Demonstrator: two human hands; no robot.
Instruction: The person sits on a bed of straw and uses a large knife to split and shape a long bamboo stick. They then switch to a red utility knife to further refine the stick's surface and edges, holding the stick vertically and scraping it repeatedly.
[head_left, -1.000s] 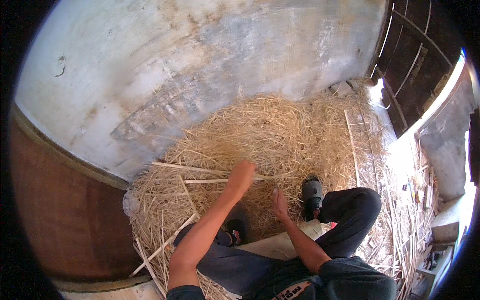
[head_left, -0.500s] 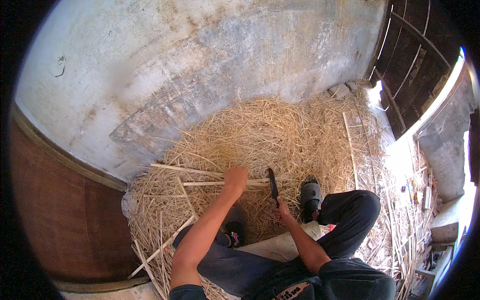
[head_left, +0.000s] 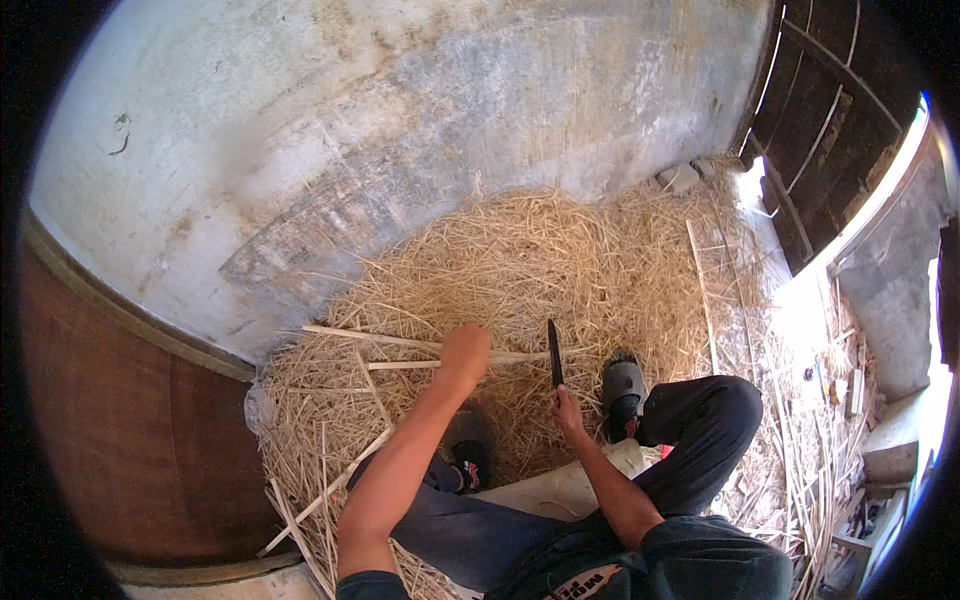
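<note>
My left hand (head_left: 466, 352) is closed around a pale split-bamboo strip (head_left: 515, 358), which sticks out to the right of the fist. In my right hand (head_left: 566, 408) is a knife (head_left: 555, 355), its dark blade pointing away from me. The blade crosses the strip near its right end; whether it touches cannot be made out. Left of the fist, another long pale strip (head_left: 365, 337) reaches toward the wall, and a shorter one (head_left: 400, 365) lies just below it. The fingers of my left hand are mostly hidden behind its back.
Straw-like shavings (head_left: 520, 250) cover the floor up to the stained wall (head_left: 450, 110). My sandalled feet stand on either side of the knife. A pale sack-like roll (head_left: 545, 492) lies beneath my legs. Loose strips (head_left: 330, 500) are at lower left, with a brown panel (head_left: 140, 420) beyond.
The knife has moved slightly right and away from me, and its blade now points straighter ahead. My left fist has shifted a little farther away and to the left.
</note>
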